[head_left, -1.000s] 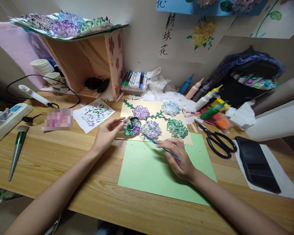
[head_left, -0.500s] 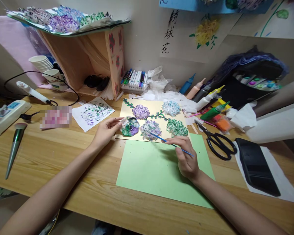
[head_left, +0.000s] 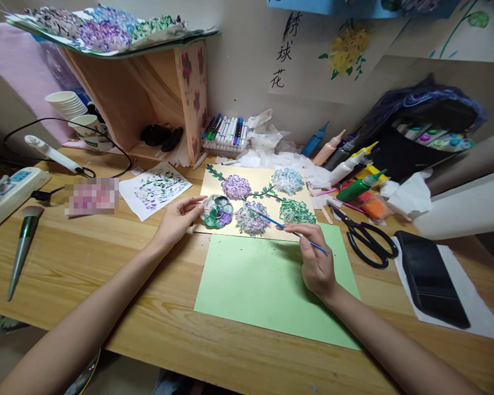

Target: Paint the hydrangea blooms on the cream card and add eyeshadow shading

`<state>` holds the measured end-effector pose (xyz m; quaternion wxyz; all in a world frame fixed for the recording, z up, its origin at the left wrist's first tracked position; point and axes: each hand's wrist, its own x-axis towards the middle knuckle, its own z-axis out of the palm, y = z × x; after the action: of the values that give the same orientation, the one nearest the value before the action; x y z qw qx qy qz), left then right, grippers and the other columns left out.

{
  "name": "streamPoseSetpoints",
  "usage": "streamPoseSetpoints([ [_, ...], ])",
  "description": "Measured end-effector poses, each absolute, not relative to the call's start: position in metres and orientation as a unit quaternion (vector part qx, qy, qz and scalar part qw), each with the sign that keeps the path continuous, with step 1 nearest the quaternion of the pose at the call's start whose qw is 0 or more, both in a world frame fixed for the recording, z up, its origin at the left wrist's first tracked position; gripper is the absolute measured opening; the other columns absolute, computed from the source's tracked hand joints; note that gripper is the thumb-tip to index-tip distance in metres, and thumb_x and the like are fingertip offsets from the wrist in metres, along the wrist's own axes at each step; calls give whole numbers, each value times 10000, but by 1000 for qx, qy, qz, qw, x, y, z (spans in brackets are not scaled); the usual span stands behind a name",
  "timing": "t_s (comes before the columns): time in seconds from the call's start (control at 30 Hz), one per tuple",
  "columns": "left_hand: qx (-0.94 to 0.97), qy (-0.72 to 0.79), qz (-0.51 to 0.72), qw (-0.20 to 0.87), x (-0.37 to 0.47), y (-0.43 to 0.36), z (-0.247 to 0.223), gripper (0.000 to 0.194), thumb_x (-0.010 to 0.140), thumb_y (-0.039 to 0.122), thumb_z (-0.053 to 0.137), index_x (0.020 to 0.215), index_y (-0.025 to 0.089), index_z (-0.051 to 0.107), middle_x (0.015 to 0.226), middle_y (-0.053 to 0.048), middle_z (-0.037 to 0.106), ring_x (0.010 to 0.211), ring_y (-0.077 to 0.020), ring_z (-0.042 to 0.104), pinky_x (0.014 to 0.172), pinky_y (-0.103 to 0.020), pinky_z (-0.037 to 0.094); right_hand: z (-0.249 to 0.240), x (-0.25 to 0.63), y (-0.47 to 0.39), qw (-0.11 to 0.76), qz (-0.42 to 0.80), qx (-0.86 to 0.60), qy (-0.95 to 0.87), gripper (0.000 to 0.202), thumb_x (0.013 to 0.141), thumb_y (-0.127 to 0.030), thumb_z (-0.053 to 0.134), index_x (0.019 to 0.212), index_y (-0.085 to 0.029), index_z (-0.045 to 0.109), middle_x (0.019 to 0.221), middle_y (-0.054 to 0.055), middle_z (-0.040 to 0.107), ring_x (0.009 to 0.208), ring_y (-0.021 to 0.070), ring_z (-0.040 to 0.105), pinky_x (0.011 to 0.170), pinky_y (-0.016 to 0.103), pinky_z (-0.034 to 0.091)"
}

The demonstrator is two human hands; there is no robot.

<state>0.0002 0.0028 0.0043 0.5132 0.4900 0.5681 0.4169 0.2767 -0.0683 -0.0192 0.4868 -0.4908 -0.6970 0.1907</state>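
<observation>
My right hand [head_left: 318, 258] is closed around a thin blue paintbrush [head_left: 278, 223]. The brush tip touches or hovers just over the purple, white and green textured flower [head_left: 252, 218] on a cream card [head_left: 203, 189]; which of the two I cannot tell. The card also bears a purple flower [head_left: 236, 187], a pale blue one [head_left: 287, 181], a green one [head_left: 297, 212] and painted leafy stems. My left hand [head_left: 178, 220] pinches the edge of a round paint palette [head_left: 217, 212] smeared green, purple and white, held over the card's left corner. Light green paper [head_left: 271, 291] lies partly beneath the card.
Right of the card lie black scissors [head_left: 368, 241], a phone [head_left: 432, 280] on white paper and squeeze paint bottles [head_left: 360, 185]. To the left are a paint-dabbed sheet [head_left: 154, 190], a large makeup-style brush [head_left: 24, 247] and a power strip [head_left: 12, 192]. Markers [head_left: 226, 131] stand behind.
My right hand and the paintbrush have shifted slightly; the brush tip is a little higher on the multicoloured flower. My left hand still holds the palette in nearly the same place.
</observation>
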Motion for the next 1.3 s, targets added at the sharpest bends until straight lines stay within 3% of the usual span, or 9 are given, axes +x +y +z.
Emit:
streamPoseSetpoints([
  [0.13,490,558,427,516,0,3,5,509,666,443,706,1067,136,650,1052,-110,688,881,-209,658,700,-271,552,-19,278,-65,455,203,-505,-705,267,916,-261,339,990,-257,596,983,48,621,984,235,530,863,419,410],
  [0.37,486,563,426,515,1,3,6,514,658,439,711,1072,139,650,999,-102,702,829,-193,663,645,-240,539,-20,278,-67,487,214,-489,-692,268,923,-260,328,1020,-256,577,1020,64,601,1029,241,517,877,431,414],
  [0.73,473,556,432,529,-1,1,10,568,656,471,704,1105,131,631,982,-107,706,842,-193,659,559,-194,494,-7,256,-62,390,201,-407,-801,272,905,-178,335,1066,-253,541,990,48,614,990,209,505,845,384,410],
  [0.93,474,565,424,526,-2,0,10,562,638,479,713,1087,147,645,986,-107,703,787,-190,657,505,-194,470,-13,257,-63,383,180,-413,-807,277,900,-174,340,1078,-246,540,997,45,622,990,210,510,843,385,396],
  [1.07,468,566,418,535,-1,0,13,536,658,438,710,1095,135,639,1024,-108,693,825,-181,647,568,-195,479,-13,258,-64,392,192,-400,-806,287,891,-160,347,1093,-238,535,1002,48,618,986,206,508,834,368,415],
  [1.17,466,568,416,536,-1,0,13,541,660,436,707,1103,133,637,997,-105,698,794,-169,637,530,-180,446,-4,259,-61,395,192,-385,-812,291,886,-153,360,1095,-244,540,994,41,619,972,204,508,826,359,420],
  [1.3,463,575,412,535,-1,1,11,541,662,440,703,1104,136,635,949,-91,696,690,-131,606,473,-165,397,17,264,-44,470,154,-441,-749,259,906,-195,341,976,-242,586,937,48,602,927,213,522,799,373,412],
])
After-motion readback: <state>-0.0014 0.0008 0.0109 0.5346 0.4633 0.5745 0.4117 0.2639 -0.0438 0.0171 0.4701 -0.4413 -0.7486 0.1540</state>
